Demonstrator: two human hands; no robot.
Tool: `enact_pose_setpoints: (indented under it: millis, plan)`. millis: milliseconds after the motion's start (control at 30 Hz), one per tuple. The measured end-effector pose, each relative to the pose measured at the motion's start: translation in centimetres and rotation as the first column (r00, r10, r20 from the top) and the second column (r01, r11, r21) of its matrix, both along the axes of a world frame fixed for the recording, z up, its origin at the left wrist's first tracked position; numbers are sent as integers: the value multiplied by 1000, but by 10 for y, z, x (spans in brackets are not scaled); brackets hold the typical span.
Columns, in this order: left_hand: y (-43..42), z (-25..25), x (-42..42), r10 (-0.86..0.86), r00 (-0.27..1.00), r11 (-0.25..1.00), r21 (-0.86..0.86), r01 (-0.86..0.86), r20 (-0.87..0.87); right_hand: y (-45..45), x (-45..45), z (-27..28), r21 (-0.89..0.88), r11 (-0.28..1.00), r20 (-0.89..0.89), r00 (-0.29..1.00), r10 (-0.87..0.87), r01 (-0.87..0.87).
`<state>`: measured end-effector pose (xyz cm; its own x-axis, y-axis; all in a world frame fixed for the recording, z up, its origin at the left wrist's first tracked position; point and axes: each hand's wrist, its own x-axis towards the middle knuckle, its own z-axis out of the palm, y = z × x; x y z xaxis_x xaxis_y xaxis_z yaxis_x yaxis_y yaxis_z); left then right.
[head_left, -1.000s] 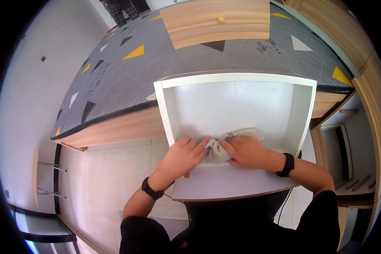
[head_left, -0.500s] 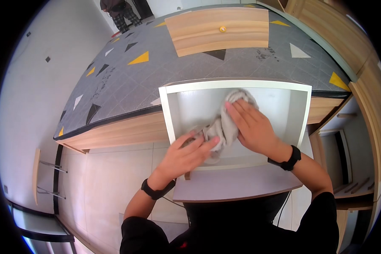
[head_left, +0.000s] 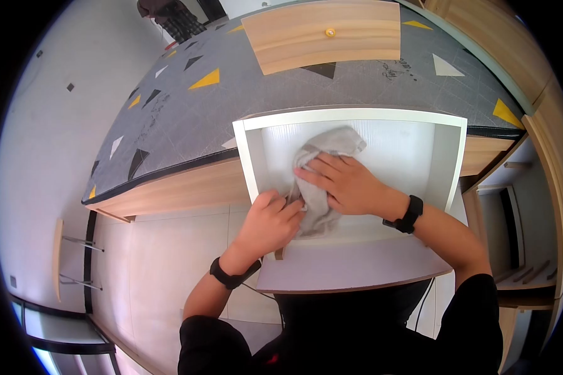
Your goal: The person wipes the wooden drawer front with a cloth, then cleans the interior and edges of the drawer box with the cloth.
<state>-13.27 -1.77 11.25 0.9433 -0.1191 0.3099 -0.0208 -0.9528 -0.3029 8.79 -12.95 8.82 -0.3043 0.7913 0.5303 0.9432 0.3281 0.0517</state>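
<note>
Mattress (head_left: 181, 122) behind; white drawer (head_left: 350, 115) holds cloth (head_left: 314, 203) (crumpled).

Count: one cloth (head_left: 314, 197), one drawer (head_left: 394, 153), two hands (head_left: 351, 185), two wristbands (head_left: 410, 214), one mattress (head_left: 187, 125), one knobbed panel (head_left: 294, 45), one bystander (head_left: 174, 20).

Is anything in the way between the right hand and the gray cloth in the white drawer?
No, nothing I can see. The right hand rests right on the cloth, inside the drawer. The left hand touches it too, beside the right.
</note>
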Motion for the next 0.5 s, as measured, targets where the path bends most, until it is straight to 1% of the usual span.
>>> enact_pose_setpoints:
  millis: [33, 67, 133, 233, 300, 333, 467, 500]
  plan:
    - [-1, 2, -1, 6, 997, 1000, 7, -5, -80, -2, 0, -4, -1, 1000, -1, 1000, 2, -2]
    - [-2, 2, -1, 7, 997, 1000, 6, -6, -81, -4, -1, -6, -6, 1000, 21, 1000, 2, -1]
    - [-8, 0, -2, 34, 985, 995, 99, -17, -167, -9, -4, -9, -12, 1000, 43, 999, 3, -2]
    - [-13, -14, -7, 14, 987, 994, 107, 3, -159, -19, -8, -12, -47, 999, 60, 998, 14, -11]
    - [-11, -18, -8, -12, 984, 994, 102, 30, -180, -29, -10, -15, -185, 983, 55, 998, -1, 11]
    - [-11, -21, -10, -39, 978, 994, 92, 58, -203, -34, -11, -16, -192, 981, 53, 999, 3, 8]
    - [-12, -26, -13, -46, 975, 998, 41, 56, -219, -60, -12, -21, -211, 977, 47, 999, -25, 34]
    - [-12, -21, -13, -99, 971, 993, 46, 112, -219, -65, -12, -23, -208, 977, 38, 998, -48, 55]
